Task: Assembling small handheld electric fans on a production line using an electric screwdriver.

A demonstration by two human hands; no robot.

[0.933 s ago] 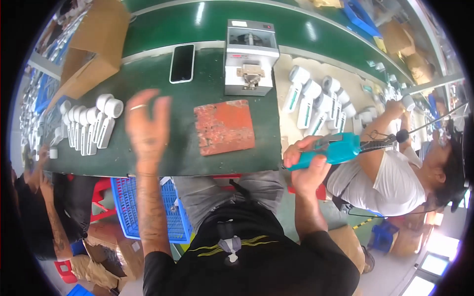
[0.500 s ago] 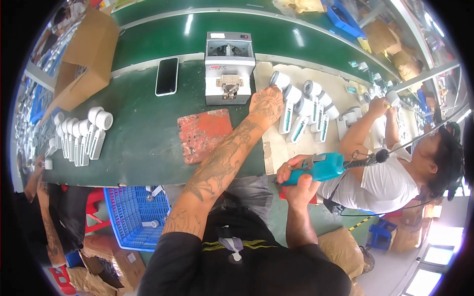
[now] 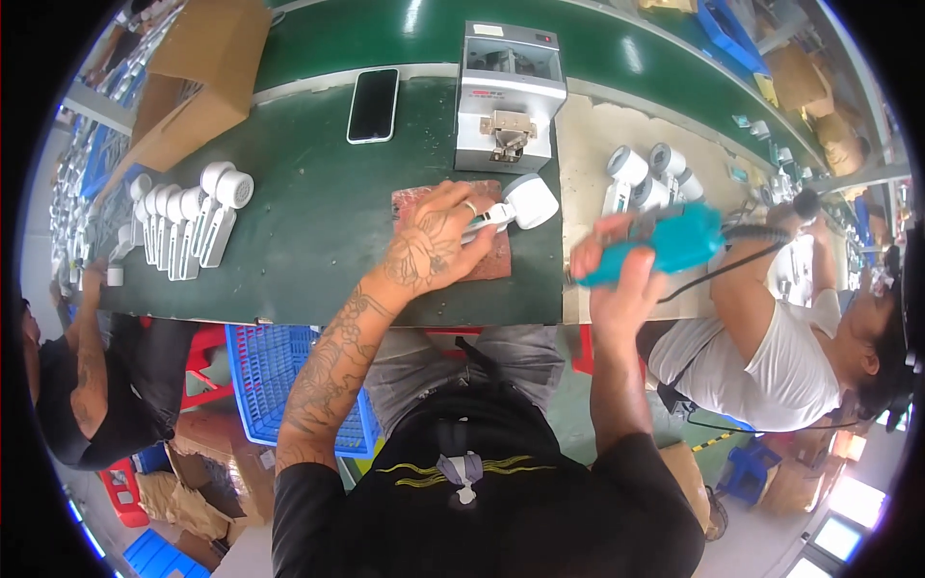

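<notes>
My left hand [image 3: 432,241] is closed around the handle of a white shower head [image 3: 531,200]. Its broad round end points right, over a worn red pad [image 3: 495,258] on the bench. In my right hand [image 3: 624,284] is a teal electric screwdriver [image 3: 665,249], blurred by motion, its tip toward the left and its cord trailing right. Ahead of the pad stands a grey screw feeder [image 3: 509,101]. More white shower heads [image 3: 628,166] lie on brown paper beyond the screwdriver, and another row [image 3: 183,217] rests at the left of the bench.
A phone [image 3: 373,106] lies left of the feeder. An open cardboard box [image 3: 198,72] stands at the far left, and a blue basket [image 3: 252,385] sits below the bench edge. Co-workers are on both sides; the one at right [image 3: 761,337] sits close to the screwdriver cord.
My left hand has moved from the shower heads on the paper to the red pad, bringing one along. The screwdriver has risen and shifted right. The whole view has also shifted.
</notes>
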